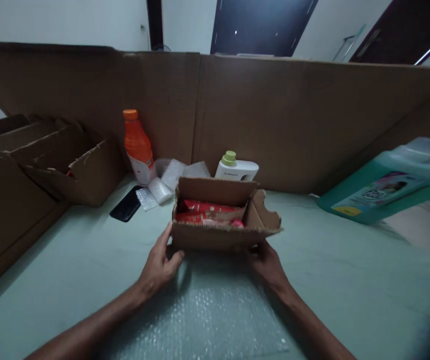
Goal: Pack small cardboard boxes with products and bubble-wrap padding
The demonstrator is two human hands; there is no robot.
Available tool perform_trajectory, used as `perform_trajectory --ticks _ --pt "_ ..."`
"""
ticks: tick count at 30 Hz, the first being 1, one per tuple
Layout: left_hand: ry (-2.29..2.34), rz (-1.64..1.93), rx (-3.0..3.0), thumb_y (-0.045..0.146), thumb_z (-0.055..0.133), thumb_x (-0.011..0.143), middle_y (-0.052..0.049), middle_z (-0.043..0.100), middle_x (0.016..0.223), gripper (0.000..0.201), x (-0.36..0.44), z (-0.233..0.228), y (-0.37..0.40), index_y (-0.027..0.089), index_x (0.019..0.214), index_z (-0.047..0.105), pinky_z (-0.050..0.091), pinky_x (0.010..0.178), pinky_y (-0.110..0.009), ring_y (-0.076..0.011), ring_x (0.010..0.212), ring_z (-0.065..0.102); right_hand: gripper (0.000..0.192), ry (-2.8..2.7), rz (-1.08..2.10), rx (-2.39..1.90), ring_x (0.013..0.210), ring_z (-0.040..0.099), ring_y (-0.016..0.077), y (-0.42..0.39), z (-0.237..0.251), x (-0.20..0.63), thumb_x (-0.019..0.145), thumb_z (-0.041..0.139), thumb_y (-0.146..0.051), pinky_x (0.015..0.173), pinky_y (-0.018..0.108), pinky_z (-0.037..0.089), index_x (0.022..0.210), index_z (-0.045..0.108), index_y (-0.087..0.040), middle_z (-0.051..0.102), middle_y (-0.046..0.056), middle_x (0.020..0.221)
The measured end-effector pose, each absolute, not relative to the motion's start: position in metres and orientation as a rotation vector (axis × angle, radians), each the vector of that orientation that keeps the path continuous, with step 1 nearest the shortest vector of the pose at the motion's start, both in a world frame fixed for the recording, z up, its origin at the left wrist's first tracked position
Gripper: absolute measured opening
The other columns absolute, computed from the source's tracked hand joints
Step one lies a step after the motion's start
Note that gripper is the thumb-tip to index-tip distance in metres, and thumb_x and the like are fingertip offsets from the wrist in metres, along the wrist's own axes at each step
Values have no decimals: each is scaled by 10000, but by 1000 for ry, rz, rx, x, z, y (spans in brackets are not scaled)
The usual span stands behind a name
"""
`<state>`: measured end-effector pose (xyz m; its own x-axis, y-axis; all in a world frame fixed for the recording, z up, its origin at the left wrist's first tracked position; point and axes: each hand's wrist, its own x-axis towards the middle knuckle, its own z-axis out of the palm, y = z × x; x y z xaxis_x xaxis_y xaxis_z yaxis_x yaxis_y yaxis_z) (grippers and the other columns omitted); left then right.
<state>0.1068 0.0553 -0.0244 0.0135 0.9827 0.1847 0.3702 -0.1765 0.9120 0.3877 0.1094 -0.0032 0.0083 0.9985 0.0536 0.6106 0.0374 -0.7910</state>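
While red items (194,218) are lying inside the carton (215,240), my left grip (160,262) and right grip (269,266) are grasping its sides.

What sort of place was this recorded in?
Probably a makeshift packing area indoors: a cardboard partition stands behind, a sheet of bubble wrap lies in front, and a small open carton is between them.

Box (215,241) is plain brown, packs (192,218) in it are red. Orange bottle (137,145) has a matching orange cap (130,114), white bottle (243,170) gets a lime-green cap (229,158). Jug (383,167) is teal with a yellow patch on its label (376,192), phone (125,205) black, tablecloth (323,250) pale minty green, bubble wrap (218,320) see-through.
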Motion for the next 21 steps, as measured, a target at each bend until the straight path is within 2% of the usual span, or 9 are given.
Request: perform_trajectory --ticks 3,6,8,9,10,12,16,19,21 --pt "1368 1137 1607 244 526 850 -168 529 1462 759 100 -3 89 149 1552 254 541 993 -445 -298 1306 542 538 -1691 707 -1672 707 684 264 129 6 386 735 637 -535 606 356 548 1076 648 -119 750 116 858" --pt "1523 1051 1812 251 556 860 -175 411 1566 805 84 12 79 187 1576 195 483 1056 -528 -326 1362 487 677 -1729 582 -1599 1018 675 327 118 3 395 780 615 -469 786 429 571 1336 544 -90 684 198 1216" --pt "1582 974 2058 240 557 894 -145 376 1596 782 75 16 43 247 1582 186 408 1125 -560 -322 1402 445 666 -1835 395 -1511 1235 579 356 87 0 395 855 594 -416 942 509 528 1442 469 -125 578 203 1398" --pt "1572 914 2183 216 537 915 -124 413 1577 745 73 16 19 276 1578 204 391 1142 -555 -308 1412 435 616 -1929 307 -1448 1299 534 356 66 -1 390 894 576 -380 1008 544 487 1456 464 -154 543 191 1447" --pt "1538 858 2287 189 522 927 -115 450 1552 720 74 14 -5 291 1573 221 396 1144 -540 -294 1413 436 549 -2045 251 -1377 1338 504 348 44 -1 381 928 554 -337 1055 566 446 1449 480 -185 528 173 1472" --pt "1387 657 2435 161 518 917 -122 412 1580 690 77 3 -48 267 1557 284 388 1154 -532 -301 1468 358 466 -2320 253 -1187 1365 484 326 2 -5 354 951 531 -256 1084 563 419 1415 525 -223 522 145 1493" --pt "1168 272 2597 330 599 924 -103 354 1620 667 66 -23 -89 286 1542 350 284 1196 -600 -354 1500 298 496 -2682 420 -967 1417 431 301 -41 -24 321 941 581 -280 1102 528 412 1430 525 -221 484 127 1537" --pt "1194 219 2589 421 592 942 -61 330 1629 680 29 -24 -98 337 1556 312 295 1201 -566 -344 1489 330 483 -2658 327 -1141 1415 440 295 -47 -36 364 971 550 -320 1114 541 389 1450 512 -273 482 93 1545" --pt "1304 264 2538 411 571 958 -40 338 1628 639 3 -21 -106 357 1547 327 338 1192 -522 -318 1480 357 431 -2506 192 -1386 1359 506 303 -50 -38 410 994 492 -357 1067 541 426 1416 547 -288 536 92 1500"
